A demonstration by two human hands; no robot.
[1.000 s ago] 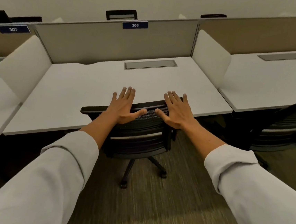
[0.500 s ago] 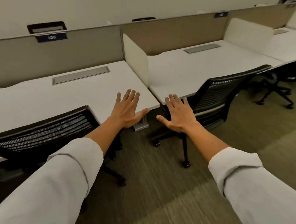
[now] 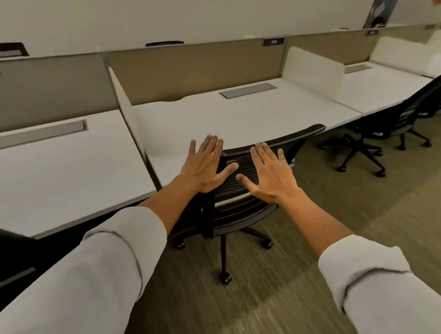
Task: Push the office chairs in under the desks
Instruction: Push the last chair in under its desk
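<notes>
Chair sits angled at the white counter, backrest sticking out. Left hand and right hand are both flat, fingers spread, against its mesh back.

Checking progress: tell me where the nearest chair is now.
Head view, centre: the chair stands at the middle desk, its backrest under both hands.
</notes>
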